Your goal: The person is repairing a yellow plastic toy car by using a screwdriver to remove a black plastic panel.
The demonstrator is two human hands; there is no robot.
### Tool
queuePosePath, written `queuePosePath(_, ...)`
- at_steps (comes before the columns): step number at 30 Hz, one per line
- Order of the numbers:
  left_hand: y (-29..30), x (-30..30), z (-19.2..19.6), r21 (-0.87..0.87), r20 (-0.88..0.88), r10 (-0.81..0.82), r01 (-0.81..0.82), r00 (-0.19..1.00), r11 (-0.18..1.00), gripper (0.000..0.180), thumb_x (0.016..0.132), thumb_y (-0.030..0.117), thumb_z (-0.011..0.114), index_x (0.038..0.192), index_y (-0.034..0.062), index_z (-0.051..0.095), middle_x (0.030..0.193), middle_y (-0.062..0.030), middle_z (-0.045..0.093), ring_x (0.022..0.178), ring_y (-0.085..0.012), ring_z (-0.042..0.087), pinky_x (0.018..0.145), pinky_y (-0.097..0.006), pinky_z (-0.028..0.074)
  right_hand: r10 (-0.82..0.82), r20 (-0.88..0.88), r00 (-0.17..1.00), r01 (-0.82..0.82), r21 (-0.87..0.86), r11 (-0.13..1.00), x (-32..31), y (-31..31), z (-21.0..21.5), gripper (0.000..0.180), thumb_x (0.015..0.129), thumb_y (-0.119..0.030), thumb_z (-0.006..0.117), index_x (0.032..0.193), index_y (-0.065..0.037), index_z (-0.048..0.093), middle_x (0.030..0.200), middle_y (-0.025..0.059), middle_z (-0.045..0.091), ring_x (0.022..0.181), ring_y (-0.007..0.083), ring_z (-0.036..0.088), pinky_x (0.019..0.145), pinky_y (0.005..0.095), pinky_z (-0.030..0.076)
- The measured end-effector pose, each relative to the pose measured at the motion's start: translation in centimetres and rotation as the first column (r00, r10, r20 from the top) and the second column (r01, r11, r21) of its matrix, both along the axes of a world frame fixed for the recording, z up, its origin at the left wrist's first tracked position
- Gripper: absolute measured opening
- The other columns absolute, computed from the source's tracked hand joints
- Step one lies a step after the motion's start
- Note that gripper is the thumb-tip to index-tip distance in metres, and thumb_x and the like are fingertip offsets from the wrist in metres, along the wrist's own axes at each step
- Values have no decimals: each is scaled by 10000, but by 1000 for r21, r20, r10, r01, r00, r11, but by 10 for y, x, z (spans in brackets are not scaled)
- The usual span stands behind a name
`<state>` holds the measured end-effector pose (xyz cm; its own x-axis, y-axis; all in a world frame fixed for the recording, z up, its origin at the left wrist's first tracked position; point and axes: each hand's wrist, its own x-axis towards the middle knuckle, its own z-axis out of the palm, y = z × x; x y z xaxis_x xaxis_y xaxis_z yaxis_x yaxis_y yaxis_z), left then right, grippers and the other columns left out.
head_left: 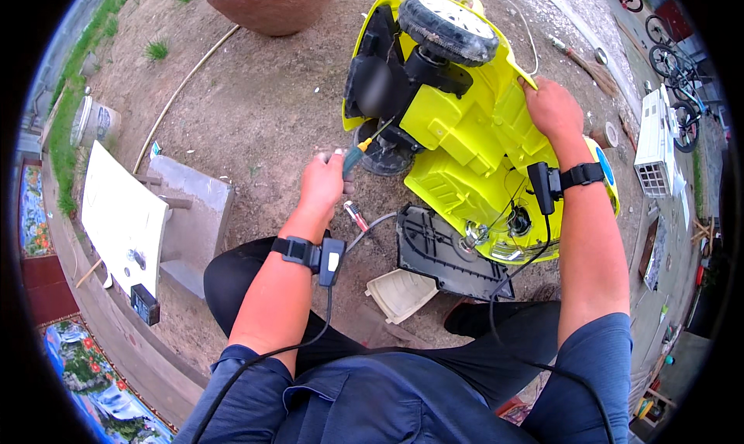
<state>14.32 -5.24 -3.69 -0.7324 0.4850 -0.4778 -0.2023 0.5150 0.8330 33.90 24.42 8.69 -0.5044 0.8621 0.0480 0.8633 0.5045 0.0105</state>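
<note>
A yellow ride-on toy car (446,122) lies tipped over on the dirt, its underside facing me. My left hand (322,182) is wrapped round a screwdriver (355,156) with a teal and orange handle. Its shaft points up and right, the tip at the black part of the underside near the lower wheel (387,159). Whether the tip sits in a screw is too small to tell. With my right hand (555,109) I grip the car body's right edge. Another wheel (449,29) stands up at the top. Loose wires (511,204) hang by the car's near end.
Close to my legs lie a black plastic cover (453,252), a beige plastic piece (401,294) and a small red-and-white tube (356,216). A white board (120,211) stands at left, a brown pot (271,2) at the top. A broom (589,68) and bicycles (682,80) are at right.
</note>
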Motion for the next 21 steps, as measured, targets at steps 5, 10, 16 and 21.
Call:
queuePosePath(5, -9, 0, -41, -43, -908, -89, 120, 409, 992, 382, 909, 298, 637, 1104, -23, 568, 919, -197, 649, 775, -335, 670, 728, -409, 542, 47, 6, 999, -47, 36, 998, 0, 2, -3, 457, 982, -486, 412, 1130, -129, 655, 1115, 170, 673, 1053, 378, 624, 866, 500, 499)
queuePosePath(10, 0, 0, -18, 17, -169, -16, 19, 985, 1000, 426, 847, 250, 698, 1145, -15, 548, 1110, -256, 588, 979, -408, 609, 851, -461, 502, 41, 11, 999, -42, 63, 997, 2, 4, -7, 414, 977, -441, 431, 1124, -124, 652, 1083, 158, 686, 1028, 363, 641, 854, 494, 509)
queuePosePath(16, -10, 1, -42, -99, -868, -142, 115, 475, 988, 373, 915, 281, 643, 1122, -18, 560, 971, -207, 649, 809, -295, 668, 699, -401, 537, 36, -24, 999, -35, 53, 998, -1, -2, -3, 408, 978, -443, 434, 1092, -122, 658, 1081, 155, 686, 1025, 367, 639, 852, 492, 509)
queuePosePath(21, -2, -1, -12, 34, 105, 30, -34, 994, 999, 393, 898, 247, 654, 1155, -22, 527, 992, -220, 647, 833, -362, 663, 736, -435, 540, 18, 16, 1000, -18, 41, 999, -1, -2, -1, 410, 977, -446, 436, 1087, -121, 661, 1092, 154, 683, 1037, 360, 634, 853, 487, 508)
